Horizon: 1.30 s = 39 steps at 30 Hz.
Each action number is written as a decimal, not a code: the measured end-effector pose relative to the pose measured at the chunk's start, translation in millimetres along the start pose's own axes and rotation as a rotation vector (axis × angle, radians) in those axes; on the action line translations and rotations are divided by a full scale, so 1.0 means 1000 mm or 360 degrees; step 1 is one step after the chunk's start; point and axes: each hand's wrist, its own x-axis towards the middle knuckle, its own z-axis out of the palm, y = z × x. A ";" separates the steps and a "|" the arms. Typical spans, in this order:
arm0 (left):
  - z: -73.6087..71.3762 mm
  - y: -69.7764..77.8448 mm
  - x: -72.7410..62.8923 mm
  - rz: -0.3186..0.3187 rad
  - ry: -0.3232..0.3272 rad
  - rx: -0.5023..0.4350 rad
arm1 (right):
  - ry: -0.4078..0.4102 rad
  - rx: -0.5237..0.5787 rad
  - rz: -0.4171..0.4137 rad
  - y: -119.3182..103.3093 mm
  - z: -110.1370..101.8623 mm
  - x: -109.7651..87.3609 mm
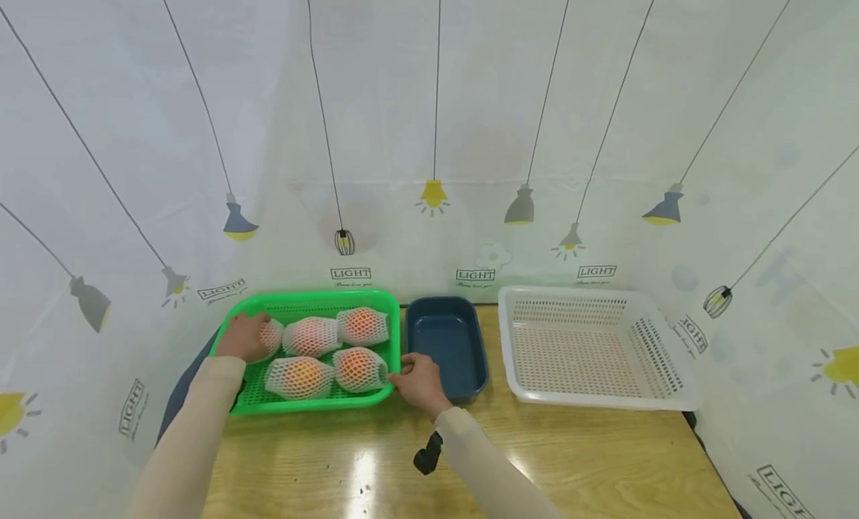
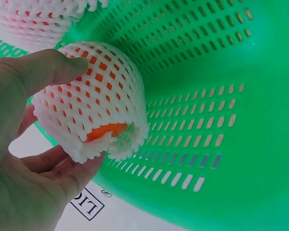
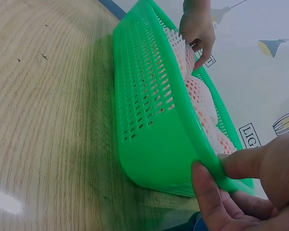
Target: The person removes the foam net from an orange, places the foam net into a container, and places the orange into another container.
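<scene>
A green basket [image 1: 315,410] holds several orange fruits in white foam nets, such as the netted fruit [image 1: 303,377] at its front. At the basket's left end, my left hand [image 1: 243,337] grips one netted fruit [image 2: 101,91], thumb on top and fingers beneath in the left wrist view. My right hand [image 1: 419,383] pinches the basket's right rim near the front corner. In the right wrist view the thumb of my right hand [image 3: 253,187] lies over the rim and the fingers are under it.
A dark blue tray [image 1: 479,355] stands just right of the green basket. Farther right is a white perforated basket [image 1: 510,347]. All stand on a wooden table [image 1: 537,452] against a pale curtain [image 1: 403,94] printed with lamps.
</scene>
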 end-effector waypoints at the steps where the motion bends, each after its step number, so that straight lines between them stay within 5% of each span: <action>1: -0.001 -0.001 -0.001 -0.0006 -0.0002 -0.0015 | -0.0002 0.0000 -0.0003 0.000 0.000 0.000; 14: -0.025 0.007 -0.013 -0.0229 0.0037 -0.0326 | 0.0030 -0.0016 -0.0018 -0.003 0.001 0.001; 25: -0.032 0.018 -0.029 -0.0152 0.0261 -0.0466 | 0.0031 0.0020 -0.0020 0.002 0.002 -0.001; 39: -0.031 0.062 -0.053 -0.0068 0.0417 -0.0659 | 0.0020 0.0096 -0.0028 0.003 0.003 -0.001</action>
